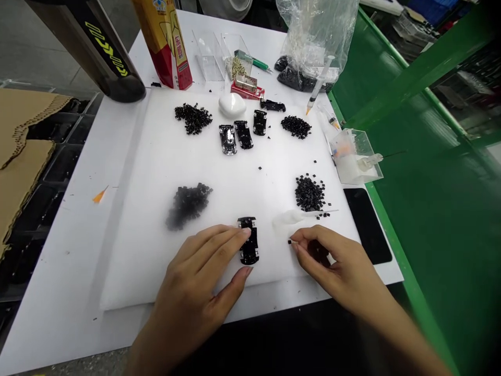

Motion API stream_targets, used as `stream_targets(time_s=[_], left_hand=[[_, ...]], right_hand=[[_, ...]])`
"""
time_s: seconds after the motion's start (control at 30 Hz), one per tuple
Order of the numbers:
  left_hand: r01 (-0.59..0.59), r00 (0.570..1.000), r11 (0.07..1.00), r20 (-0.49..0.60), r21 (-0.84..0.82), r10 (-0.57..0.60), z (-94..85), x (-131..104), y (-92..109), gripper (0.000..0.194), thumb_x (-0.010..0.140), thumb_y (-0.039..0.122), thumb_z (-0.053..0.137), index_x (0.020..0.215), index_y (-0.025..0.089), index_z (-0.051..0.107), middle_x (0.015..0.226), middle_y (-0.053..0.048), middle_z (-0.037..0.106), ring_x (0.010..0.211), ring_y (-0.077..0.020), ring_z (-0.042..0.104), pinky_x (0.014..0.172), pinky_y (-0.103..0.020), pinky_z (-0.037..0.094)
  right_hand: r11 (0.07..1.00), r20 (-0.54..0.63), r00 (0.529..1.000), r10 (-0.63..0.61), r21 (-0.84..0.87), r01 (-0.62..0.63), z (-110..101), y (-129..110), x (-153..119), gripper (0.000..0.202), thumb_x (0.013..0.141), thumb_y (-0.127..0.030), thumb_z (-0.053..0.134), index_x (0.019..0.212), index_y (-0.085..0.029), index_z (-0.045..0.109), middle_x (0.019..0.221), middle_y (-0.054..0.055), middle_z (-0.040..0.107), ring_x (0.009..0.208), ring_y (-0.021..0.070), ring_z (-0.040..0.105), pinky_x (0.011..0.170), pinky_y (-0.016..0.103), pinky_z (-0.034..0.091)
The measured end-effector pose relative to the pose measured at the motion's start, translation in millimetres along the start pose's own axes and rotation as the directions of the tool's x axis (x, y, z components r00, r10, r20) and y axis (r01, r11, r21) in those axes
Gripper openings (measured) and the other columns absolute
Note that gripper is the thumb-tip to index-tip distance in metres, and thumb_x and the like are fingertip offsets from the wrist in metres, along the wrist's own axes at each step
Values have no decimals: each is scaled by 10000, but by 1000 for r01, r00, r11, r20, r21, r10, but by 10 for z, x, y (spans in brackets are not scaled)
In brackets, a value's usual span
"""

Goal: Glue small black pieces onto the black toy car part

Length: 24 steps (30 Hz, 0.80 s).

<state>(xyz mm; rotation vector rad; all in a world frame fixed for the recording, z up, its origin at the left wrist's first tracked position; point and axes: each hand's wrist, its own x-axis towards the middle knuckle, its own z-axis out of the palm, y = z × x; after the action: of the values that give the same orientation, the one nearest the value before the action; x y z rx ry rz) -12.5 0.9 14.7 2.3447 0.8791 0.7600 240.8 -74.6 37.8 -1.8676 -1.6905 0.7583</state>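
A black toy car chassis (249,248) lies lengthwise on the white foam pad (235,188). My left hand (203,274) holds it there, fingertips on its upper left part and thumb by its lower end. My right hand (332,261) pinches a tiny black square piece (289,242) between thumb and forefinger, to the right of the chassis. Just beyond that hand, a whitish needle-tipped bottle (287,219) lies on the pad. Behind it is a pile of small black squares (309,193). A blurred dark pile (190,203) sits beyond my left hand.
Several more chassis (243,134) lie farther back beside a white rounded object (232,105), between two piles of black parts (193,119). A syringe (319,86) stands tilted there. At right are a clear box (354,159) and a phone (368,224); a dark bottle (94,52) stands back left.
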Motion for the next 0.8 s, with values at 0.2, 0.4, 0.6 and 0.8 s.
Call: stream_targets(time_s=[0.2, 0.4, 0.6, 0.8], left_hand=[[16, 999, 998, -36, -62, -18, 40, 27, 25, 420, 968, 100, 610, 1373, 209, 599, 1270, -10, 701, 1283, -167, 581, 1101, -320, 475], [42, 996, 994, -75, -103, -50, 47, 20, 37, 353, 992, 95, 582, 1324, 197, 648, 1221, 13, 724, 1241, -136, 606, 1075, -296, 486], [27, 992, 988, -120, -149, -45, 61, 12, 41, 328, 988, 45, 557, 1268, 160, 682, 1175, 19, 744, 1216, -121, 627, 1057, -290, 495], [4, 992, 994, -128, -106, -17, 99, -24, 28, 338, 976, 40, 566, 1282, 133, 675, 1189, 6, 745, 1251, -146, 616, 1068, -324, 481]], right_hand=[[995, 68, 997, -28, -94, 35, -18, -18, 51, 67, 1019, -205, 576, 981, -247, 612, 846, -32, 640, 683, 103, 584, 549, 208, 445], [976, 66, 992, -105, -186, 115, -35, -30, 2, 64, 1023, -179, 588, 1016, -242, 580, 877, -39, 612, 687, 86, 569, 604, 204, 454], [937, 152, 940, -305, -127, 325, 129, -194, -53, 139, 1030, -91, 553, 1101, -210, 556, 972, -9, 626, 813, 98, 609, 741, 221, 487], [821, 112, 866, -487, -279, 498, 331, -214, 25, 182, 991, -34, 611, 1151, -115, 577, 1011, 56, 655, 866, 138, 609, 777, 274, 493]])
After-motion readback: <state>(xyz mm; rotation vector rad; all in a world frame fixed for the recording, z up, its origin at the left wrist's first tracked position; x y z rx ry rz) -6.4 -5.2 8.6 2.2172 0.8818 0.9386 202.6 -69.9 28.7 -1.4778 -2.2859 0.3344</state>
